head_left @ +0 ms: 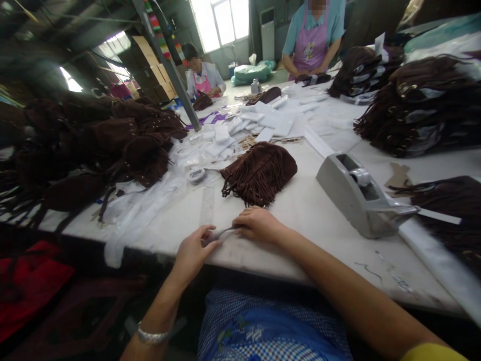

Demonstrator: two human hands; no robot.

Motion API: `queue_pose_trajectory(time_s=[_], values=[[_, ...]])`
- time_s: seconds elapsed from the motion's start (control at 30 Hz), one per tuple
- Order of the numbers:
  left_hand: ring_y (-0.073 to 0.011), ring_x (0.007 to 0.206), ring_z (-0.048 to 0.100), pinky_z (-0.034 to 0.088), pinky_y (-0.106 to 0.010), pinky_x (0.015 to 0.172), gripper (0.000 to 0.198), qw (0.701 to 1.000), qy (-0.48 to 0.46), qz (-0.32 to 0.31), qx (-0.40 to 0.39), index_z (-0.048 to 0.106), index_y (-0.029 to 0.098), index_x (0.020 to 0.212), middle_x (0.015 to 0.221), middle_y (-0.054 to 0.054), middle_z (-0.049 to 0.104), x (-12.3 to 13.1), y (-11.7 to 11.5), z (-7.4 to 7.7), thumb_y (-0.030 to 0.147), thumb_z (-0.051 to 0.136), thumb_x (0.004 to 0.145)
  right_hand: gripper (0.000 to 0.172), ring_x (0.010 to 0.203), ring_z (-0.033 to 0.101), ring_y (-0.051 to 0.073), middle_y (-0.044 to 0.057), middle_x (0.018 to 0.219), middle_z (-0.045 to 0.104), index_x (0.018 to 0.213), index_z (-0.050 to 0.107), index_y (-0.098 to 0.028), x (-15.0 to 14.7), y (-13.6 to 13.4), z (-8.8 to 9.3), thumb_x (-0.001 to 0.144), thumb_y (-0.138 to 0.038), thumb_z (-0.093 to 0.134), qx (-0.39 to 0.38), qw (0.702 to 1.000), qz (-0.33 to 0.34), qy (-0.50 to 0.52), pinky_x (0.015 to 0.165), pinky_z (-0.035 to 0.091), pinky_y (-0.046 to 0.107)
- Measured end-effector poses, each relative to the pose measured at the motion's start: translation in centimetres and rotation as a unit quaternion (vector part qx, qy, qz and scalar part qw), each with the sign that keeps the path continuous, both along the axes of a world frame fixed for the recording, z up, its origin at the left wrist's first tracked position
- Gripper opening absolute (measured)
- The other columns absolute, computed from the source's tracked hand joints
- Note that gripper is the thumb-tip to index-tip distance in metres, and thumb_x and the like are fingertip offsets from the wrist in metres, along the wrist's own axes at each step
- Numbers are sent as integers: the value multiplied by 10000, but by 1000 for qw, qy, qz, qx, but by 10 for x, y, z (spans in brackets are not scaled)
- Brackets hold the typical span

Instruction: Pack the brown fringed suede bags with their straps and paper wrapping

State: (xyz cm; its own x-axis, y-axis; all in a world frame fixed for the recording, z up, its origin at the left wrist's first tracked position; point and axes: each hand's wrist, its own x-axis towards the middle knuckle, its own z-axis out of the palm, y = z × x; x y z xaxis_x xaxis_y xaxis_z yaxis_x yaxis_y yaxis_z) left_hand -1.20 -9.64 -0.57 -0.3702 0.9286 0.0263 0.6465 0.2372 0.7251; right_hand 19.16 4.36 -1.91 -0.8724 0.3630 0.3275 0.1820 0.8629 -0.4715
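Observation:
Near the table's front edge, my left hand [195,249] pinches one end of a thin dark strap [225,230], with thumb and fingers curled round it. The strap bends across to my right hand [256,224], whose fingers are closed over its other end and partly hide it. Just beyond my right hand lies a dark brown fringed bag [263,170], its fringe hanging toward me. A roll of clear tape [196,175] rests on the table to the left of the bag.
A grey tape dispenser [356,193] stands at right. Brown bags are piled at left [93,135] and right [424,105]. White packing sheets [270,118] cover the table's middle. Two people [315,40] work across the table, and a slanted metal post [169,65] rises at left.

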Motion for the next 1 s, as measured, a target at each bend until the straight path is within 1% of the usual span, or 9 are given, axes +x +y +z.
queue_pose_trajectory(time_s=[0.2, 0.27, 0.4, 0.53, 0.63, 0.73, 0.8, 0.9, 1.0], values=[[-267, 859, 683, 495, -310, 812, 222, 995, 19, -98, -10, 782, 256, 944, 943, -61, 759, -13, 13, 17, 368, 727, 760, 80, 819, 646, 206, 66, 869, 734, 903, 755, -195, 3, 11, -1, 882, -212, 680, 45, 998, -40, -34, 726, 397, 305], [-269, 927, 676, 486, -309, 851, 251, 985, -1, -164, -60, 776, 247, 991, 995, -56, 755, -18, 18, 25, 388, 670, 813, 88, 817, 641, 197, 58, 874, 732, 900, 750, -200, 4, 12, -1, 892, -205, 662, 47, 998, -37, -35, 715, 386, 297], [-241, 929, 657, 486, -296, 820, 340, 931, -82, -291, -204, 738, 195, 1085, 1033, -38, 740, -22, 30, 38, 410, 601, 860, 108, 836, 637, 184, 45, 901, 731, 910, 737, -202, 5, 11, 2, 905, -187, 630, 30, 998, -26, -45, 733, 381, 280], [-203, 806, 650, 474, -265, 727, 325, 948, -55, -255, -180, 753, 178, 995, 886, -18, 741, -7, 45, 30, 431, 623, 837, 196, 864, 647, 179, 38, 931, 736, 1101, 691, -221, 3, 7, 0, 923, -200, 610, -25, 999, -32, -20, 766, 400, 269], [-219, 850, 669, 487, -282, 774, 303, 962, -51, -231, -133, 756, 188, 968, 903, -24, 749, 9, 55, 17, 425, 656, 807, 256, 848, 647, 178, 30, 894, 728, 1161, 647, -216, 1, 6, -2, 918, -161, 590, -51, 998, -30, -10, 765, 419, 266], [-233, 872, 684, 501, -302, 796, 321, 972, -47, -204, -109, 733, 182, 987, 916, -38, 751, 17, 60, 10, 421, 688, 778, 314, 924, 634, 174, 50, 997, 719, 1136, 647, -193, 6, 11, 4, 886, -43, 530, -29, 999, -36, 22, 805, 441, 257], [-234, 851, 690, 507, -305, 776, 337, 975, -45, -189, -106, 716, 174, 992, 905, -44, 750, 17, 61, 8, 410, 714, 752, 359, 1001, 614, 178, 57, 1066, 709, 1132, 655, -184, 15, 18, 12, 875, 6, 490, 1, 993, -95, 69, 858, 439, 256], [-234, 842, 692, 507, -308, 764, 310, 974, -44, -195, -110, 710, 169, 965, 900, -48, 748, 15, 60, 10, 408, 699, 767, 265, 937, 631, 183, 45, 1005, 718, 1090, 700, -206, 33, 29, 24, 939, -102, 509, 12, 972, -216, 87, 804, 446, 260], [-227, 848, 688, 503, -307, 777, 261, 972, -30, -208, -102, 720, 182, 948, 909, -37, 750, 19, 61, 13, 385, 677, 789, 154, 849, 650, 160, 25, 989, 713, 1004, 754, -241, 47, 38, 27, 908, -224, 635, -35, 983, -178, 37, 727, 446, 239]])
